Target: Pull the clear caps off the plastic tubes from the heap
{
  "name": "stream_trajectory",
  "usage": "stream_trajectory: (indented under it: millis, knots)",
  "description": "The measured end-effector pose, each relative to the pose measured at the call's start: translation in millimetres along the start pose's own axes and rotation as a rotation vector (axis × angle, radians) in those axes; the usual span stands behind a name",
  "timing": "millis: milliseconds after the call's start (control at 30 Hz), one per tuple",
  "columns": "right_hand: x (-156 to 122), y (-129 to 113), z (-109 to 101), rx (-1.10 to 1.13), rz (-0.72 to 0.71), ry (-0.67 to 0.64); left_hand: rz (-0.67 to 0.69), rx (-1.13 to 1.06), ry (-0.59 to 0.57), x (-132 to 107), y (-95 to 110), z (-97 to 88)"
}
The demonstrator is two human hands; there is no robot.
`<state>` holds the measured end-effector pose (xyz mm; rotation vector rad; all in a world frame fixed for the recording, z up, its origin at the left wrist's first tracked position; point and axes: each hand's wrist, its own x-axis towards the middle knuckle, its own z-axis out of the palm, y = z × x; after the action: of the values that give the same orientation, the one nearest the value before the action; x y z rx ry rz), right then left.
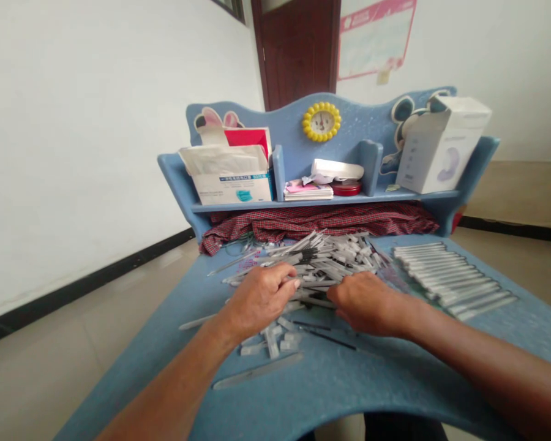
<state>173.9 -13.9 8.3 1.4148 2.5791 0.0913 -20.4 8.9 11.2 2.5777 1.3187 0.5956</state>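
Observation:
A heap of thin clear plastic tubes, caps and dark rods (324,260) lies in the middle of a blue desk (330,386). My left hand (259,299) rests on the near left side of the heap, fingers curled round some of the pieces. My right hand (365,301) lies knuckles-up on the near right side, fingers bent into the heap; what they hold is hidden. A tidy row of finished clear tubes (452,278) lies to the right. Loose caps (273,346) and a black rod (330,339) lie below the hands.
A red checked cloth (321,222) is bunched under the desk's shelf. On the shelf stand a box of masks (229,174), a white carton (441,147), papers and a red tin (346,187). A yellow clock (321,121) sits on the backboard. A dark door (298,49) is behind.

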Motion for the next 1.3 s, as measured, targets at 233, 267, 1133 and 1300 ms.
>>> stream_trajectory:
  millis: [233,267,1133,1300]
  knots:
    - [-5,15,4,0.064,-0.018,-0.041,-0.006,-0.021,-0.012,1,2,4.4]
    - [-6,19,3,0.086,-0.030,-0.034,-0.014,-0.028,-0.013,1,2,5.3]
    - [-24,11,-3,0.412,-0.232,-0.096,-0.451,-1.281,0.195,9,1,-4.0]
    - [-25,-14,-4,0.166,-0.218,-0.134,-0.458,-1.268,0.189,9,1,-2.2]
